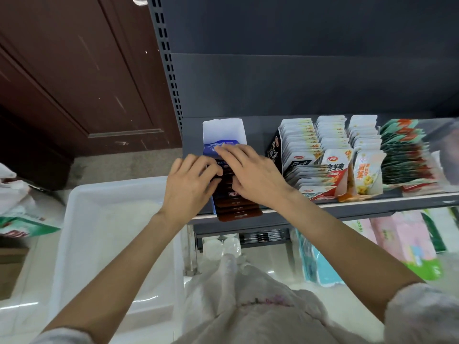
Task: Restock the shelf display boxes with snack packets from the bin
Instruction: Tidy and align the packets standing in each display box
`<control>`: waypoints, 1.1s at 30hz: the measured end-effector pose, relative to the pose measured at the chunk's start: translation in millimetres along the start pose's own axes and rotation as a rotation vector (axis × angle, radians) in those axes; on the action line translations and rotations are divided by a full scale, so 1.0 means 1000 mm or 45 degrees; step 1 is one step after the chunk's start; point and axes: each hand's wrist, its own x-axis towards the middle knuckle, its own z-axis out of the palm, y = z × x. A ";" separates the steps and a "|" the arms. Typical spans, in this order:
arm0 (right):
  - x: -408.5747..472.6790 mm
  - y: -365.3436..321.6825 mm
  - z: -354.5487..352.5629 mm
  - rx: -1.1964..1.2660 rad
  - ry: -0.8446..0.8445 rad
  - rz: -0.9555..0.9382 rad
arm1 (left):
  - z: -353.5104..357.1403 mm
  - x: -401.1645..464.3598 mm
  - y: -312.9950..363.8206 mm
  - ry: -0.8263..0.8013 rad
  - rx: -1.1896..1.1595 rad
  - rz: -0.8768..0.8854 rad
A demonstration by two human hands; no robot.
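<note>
Head view: loading step; left hand (pixel 188 184) and right hand (pixel 250 175) pinch dark brown foil snack packets (pixel 236 207) inside white cardboard display box (pixel 223 127); next, seat them against its back wall

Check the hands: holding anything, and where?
Both hands, left and right, grip the row of dark brown packets by its top edges, inside the blue-white box.

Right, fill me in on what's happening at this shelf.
A person is restocking a white display box at the left end of the shelf. Both hands are on a row of dark brown snack packets standing in it: the left hand grips them from the left, the right hand from the right, its fingers reaching a blue packet behind. The boxes to the right look full. The white bin below left appears empty.
</note>
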 end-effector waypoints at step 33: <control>0.058 0.053 -0.034 0.427 -0.179 -0.045 | 0.004 0.037 0.009 -0.734 0.297 0.032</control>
